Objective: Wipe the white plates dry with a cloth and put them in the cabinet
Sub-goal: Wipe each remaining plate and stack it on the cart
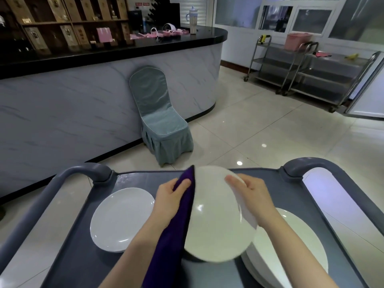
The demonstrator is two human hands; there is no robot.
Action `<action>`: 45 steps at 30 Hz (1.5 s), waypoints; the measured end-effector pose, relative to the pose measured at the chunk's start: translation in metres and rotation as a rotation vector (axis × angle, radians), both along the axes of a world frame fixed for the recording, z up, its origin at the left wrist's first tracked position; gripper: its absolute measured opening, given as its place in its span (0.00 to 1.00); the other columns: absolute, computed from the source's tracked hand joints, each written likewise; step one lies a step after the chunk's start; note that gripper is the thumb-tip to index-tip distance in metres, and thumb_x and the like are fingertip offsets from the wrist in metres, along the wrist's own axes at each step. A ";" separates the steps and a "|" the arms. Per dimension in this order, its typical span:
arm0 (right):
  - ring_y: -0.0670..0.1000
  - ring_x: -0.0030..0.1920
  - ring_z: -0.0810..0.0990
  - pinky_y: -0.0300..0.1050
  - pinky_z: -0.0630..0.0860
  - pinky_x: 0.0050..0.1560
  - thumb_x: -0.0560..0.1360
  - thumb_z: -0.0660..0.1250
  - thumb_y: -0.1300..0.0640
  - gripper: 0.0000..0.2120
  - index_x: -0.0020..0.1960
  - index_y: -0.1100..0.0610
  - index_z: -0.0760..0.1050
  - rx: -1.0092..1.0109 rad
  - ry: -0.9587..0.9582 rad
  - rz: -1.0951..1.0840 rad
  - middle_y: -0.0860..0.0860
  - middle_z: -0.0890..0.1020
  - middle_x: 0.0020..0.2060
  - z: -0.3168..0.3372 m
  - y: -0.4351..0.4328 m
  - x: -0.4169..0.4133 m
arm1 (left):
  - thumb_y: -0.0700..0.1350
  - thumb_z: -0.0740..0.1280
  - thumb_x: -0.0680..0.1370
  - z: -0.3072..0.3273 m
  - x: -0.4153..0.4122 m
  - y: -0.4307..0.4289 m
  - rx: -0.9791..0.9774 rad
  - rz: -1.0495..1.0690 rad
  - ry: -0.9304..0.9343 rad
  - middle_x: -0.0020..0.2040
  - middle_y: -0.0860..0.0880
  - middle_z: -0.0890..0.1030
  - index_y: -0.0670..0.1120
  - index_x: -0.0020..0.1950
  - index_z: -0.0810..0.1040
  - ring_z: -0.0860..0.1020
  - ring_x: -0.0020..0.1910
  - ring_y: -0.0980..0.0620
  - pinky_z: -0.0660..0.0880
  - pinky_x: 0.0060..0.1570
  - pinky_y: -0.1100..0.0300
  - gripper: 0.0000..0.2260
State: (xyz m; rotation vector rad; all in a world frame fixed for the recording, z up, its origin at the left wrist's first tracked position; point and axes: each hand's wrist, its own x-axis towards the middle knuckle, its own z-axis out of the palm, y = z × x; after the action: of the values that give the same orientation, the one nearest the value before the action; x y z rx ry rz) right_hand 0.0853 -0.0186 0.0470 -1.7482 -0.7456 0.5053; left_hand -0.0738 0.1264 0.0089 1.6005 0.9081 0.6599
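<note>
A person's left hand point(170, 201) clasps a purple cloth point(172, 235) against the left rim of a tilted white plate point(216, 221), the right hand point(253, 196) gripping its right rim, above a grey cart point(87, 262); a single plate point(120, 219) lies left, a plate stack point(291, 252) right; distant shelf labels too blurred to read

1. Held white plate point(216, 221): round, glossy, tilted face-up, raised above the grey cart tray point(83, 256). The right hand point(253, 196) grips its right rim.
2. Purple cloth point(176, 231): long dark strip lying along the held plate's left edge, gripped by the left hand point(170, 200), with its lower end trailing down.
3. Left white plate point(121, 219): lies flat on the tray.
4. Right plate stack point(291, 252): white, partly under the held plate.
</note>
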 end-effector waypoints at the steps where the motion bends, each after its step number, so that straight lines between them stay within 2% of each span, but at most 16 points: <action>1: 0.48 0.32 0.68 0.43 0.66 0.36 0.78 0.69 0.54 0.18 0.33 0.61 0.73 0.095 0.108 -0.148 0.49 0.72 0.29 -0.004 0.004 -0.007 | 0.51 0.67 0.80 -0.006 0.003 -0.005 -0.136 0.139 -0.084 0.36 0.51 0.85 0.48 0.40 0.82 0.79 0.34 0.54 0.77 0.39 0.60 0.12; 4: 0.46 0.31 0.70 0.38 0.70 0.35 0.80 0.65 0.52 0.19 0.30 0.51 0.72 0.343 0.374 -0.515 0.43 0.73 0.27 -0.024 0.019 -0.047 | 0.52 0.67 0.80 -0.024 0.014 -0.029 -0.498 0.491 -0.230 0.37 0.48 0.84 0.43 0.44 0.82 0.80 0.37 0.50 0.78 0.39 0.56 0.13; 5: 0.43 0.31 0.74 0.34 0.72 0.35 0.80 0.64 0.50 0.18 0.32 0.48 0.75 0.346 0.386 -0.554 0.41 0.76 0.28 -0.032 0.021 -0.057 | 0.52 0.67 0.80 -0.029 0.016 -0.033 -0.548 0.531 -0.242 0.36 0.49 0.84 0.43 0.45 0.82 0.80 0.37 0.51 0.77 0.37 0.58 0.13; 7: 0.41 0.39 0.80 0.36 0.75 0.39 0.81 0.61 0.47 0.13 0.40 0.46 0.78 0.259 0.369 -0.499 0.40 0.83 0.36 -0.044 0.016 -0.061 | 0.52 0.67 0.80 -0.034 0.011 -0.031 -0.555 0.523 -0.228 0.33 0.50 0.82 0.42 0.43 0.81 0.79 0.35 0.51 0.76 0.35 0.58 0.14; 10: 0.42 0.41 0.82 0.34 0.75 0.39 0.81 0.63 0.52 0.06 0.48 0.47 0.78 0.129 0.292 -0.258 0.41 0.84 0.40 -0.047 0.005 -0.035 | 0.52 0.66 0.80 -0.033 -0.001 -0.014 -0.396 0.478 -0.159 0.35 0.45 0.79 0.39 0.40 0.78 0.76 0.37 0.47 0.76 0.40 0.51 0.17; 13: 0.41 0.33 0.77 0.29 0.72 0.36 0.79 0.69 0.53 0.07 0.55 0.44 0.78 0.076 0.128 -0.041 0.42 0.82 0.34 -0.029 0.002 -0.002 | 0.53 0.66 0.80 -0.025 -0.008 -0.004 -0.146 0.313 -0.059 0.37 0.45 0.83 0.44 0.40 0.80 0.79 0.38 0.46 0.78 0.42 0.46 0.15; 17: 0.37 0.35 0.75 0.29 0.69 0.38 0.77 0.69 0.46 0.06 0.41 0.39 0.79 -0.198 -0.168 0.333 0.36 0.81 0.36 -0.004 0.009 0.020 | 0.51 0.69 0.78 -0.009 -0.003 0.002 0.100 -0.069 0.093 0.34 0.52 0.83 0.48 0.37 0.80 0.78 0.33 0.56 0.74 0.38 0.61 0.11; 20: 0.40 0.31 0.68 0.35 0.63 0.34 0.75 0.66 0.37 0.18 0.34 0.48 0.74 -0.278 -0.240 0.479 0.40 0.73 0.29 -0.003 0.012 0.015 | 0.50 0.70 0.78 -0.001 0.007 -0.003 0.176 -0.261 0.194 0.31 0.54 0.80 0.47 0.38 0.79 0.74 0.30 0.60 0.69 0.34 0.64 0.11; 24: 0.42 0.31 0.64 0.36 0.61 0.32 0.79 0.68 0.46 0.21 0.30 0.51 0.67 -0.202 -0.268 0.399 0.42 0.66 0.27 0.001 0.008 0.025 | 0.51 0.67 0.79 -0.005 0.005 -0.014 0.078 -0.187 0.113 0.37 0.51 0.84 0.48 0.42 0.81 0.79 0.36 0.54 0.75 0.41 0.58 0.10; 26: 0.43 0.32 0.68 0.37 0.64 0.34 0.79 0.68 0.49 0.18 0.32 0.54 0.73 -0.119 -0.143 0.237 0.44 0.72 0.29 -0.001 0.003 0.029 | 0.52 0.66 0.80 -0.017 0.001 -0.024 -0.064 0.003 0.018 0.39 0.49 0.85 0.49 0.42 0.82 0.81 0.38 0.51 0.77 0.43 0.55 0.11; 29: 0.42 0.35 0.78 0.37 0.74 0.39 0.79 0.68 0.52 0.11 0.41 0.55 0.83 0.036 0.128 -0.113 0.46 0.84 0.35 -0.011 -0.002 0.018 | 0.51 0.65 0.81 -0.025 0.001 -0.034 -0.330 0.184 -0.100 0.43 0.39 0.83 0.40 0.47 0.81 0.79 0.39 0.47 0.77 0.43 0.50 0.15; 33: 0.42 0.34 0.78 0.30 0.72 0.34 0.80 0.66 0.52 0.13 0.40 0.54 0.81 0.015 0.062 -0.084 0.45 0.83 0.34 -0.016 -0.011 0.014 | 0.52 0.66 0.80 -0.013 0.005 -0.009 -0.061 0.081 0.036 0.38 0.46 0.84 0.42 0.41 0.80 0.79 0.37 0.51 0.77 0.42 0.52 0.15; 36: 0.43 0.32 0.71 0.38 0.68 0.35 0.80 0.66 0.50 0.17 0.35 0.57 0.74 -0.143 -0.160 0.213 0.48 0.74 0.29 -0.008 -0.007 0.013 | 0.52 0.70 0.77 0.002 0.013 0.004 0.186 -0.217 0.172 0.35 0.48 0.82 0.44 0.39 0.80 0.75 0.32 0.58 0.70 0.35 0.65 0.13; 39: 0.45 0.34 0.68 0.42 0.65 0.38 0.79 0.67 0.47 0.21 0.36 0.62 0.72 -0.204 -0.223 0.387 0.48 0.71 0.31 -0.008 -0.001 0.009 | 0.52 0.69 0.78 0.003 0.017 0.001 0.234 -0.402 0.218 0.37 0.46 0.82 0.42 0.42 0.81 0.74 0.32 0.58 0.69 0.35 0.65 0.13; 42: 0.44 0.35 0.71 0.40 0.67 0.39 0.79 0.67 0.50 0.16 0.36 0.58 0.77 -0.117 -0.132 0.256 0.47 0.75 0.31 -0.004 -0.006 0.018 | 0.51 0.68 0.79 -0.013 0.008 -0.009 0.066 -0.161 0.070 0.36 0.49 0.83 0.46 0.39 0.81 0.76 0.32 0.59 0.73 0.35 0.65 0.12; 45: 0.41 0.29 0.73 0.32 0.68 0.32 0.79 0.67 0.53 0.17 0.31 0.49 0.78 0.011 0.015 -0.027 0.41 0.77 0.27 -0.014 -0.010 0.013 | 0.53 0.66 0.80 -0.038 -0.002 -0.023 -0.092 0.123 0.029 0.38 0.43 0.83 0.42 0.41 0.79 0.76 0.34 0.54 0.77 0.39 0.55 0.16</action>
State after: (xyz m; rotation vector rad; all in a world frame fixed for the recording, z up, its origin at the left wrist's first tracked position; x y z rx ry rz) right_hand 0.0986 -0.0284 0.0331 -1.7403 -0.7121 0.4951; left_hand -0.0762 0.1030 -0.0294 1.4845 1.0497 0.6719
